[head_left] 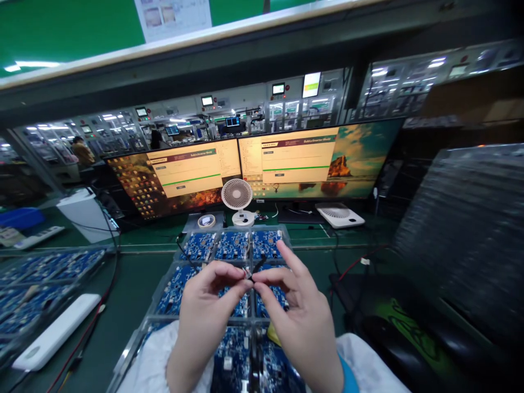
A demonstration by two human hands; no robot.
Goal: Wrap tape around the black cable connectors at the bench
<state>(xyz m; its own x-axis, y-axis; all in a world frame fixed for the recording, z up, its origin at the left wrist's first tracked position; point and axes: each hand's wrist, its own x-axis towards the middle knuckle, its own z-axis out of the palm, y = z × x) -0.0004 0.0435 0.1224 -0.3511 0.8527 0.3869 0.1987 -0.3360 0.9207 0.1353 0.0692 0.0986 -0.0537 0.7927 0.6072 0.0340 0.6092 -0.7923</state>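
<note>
Both hands meet over a clear tray [153,305] of blue circuit boards [233,245]. Thumb and forefinger of my left hand [204,305] pinch a small cable connector [248,272] with a bit of red and white on it. My right hand [301,311] pinches the dark end of the same small piece, its forefinger and thumb touching it and the other fingers raised. A short black cable [259,264] sticks up just behind the fingertips. Whether the piece is one part or two joined parts is hidden by the fingers. Below my right hand, something yellow [273,334] shows.
Two monitors [286,158] stand at the back, with a small white fan [236,196] before them. A second tray of boards [49,273] and a long white device [57,330] with cables lie left. On the right are a dark mouse [391,335] and stacked clear trays [462,213].
</note>
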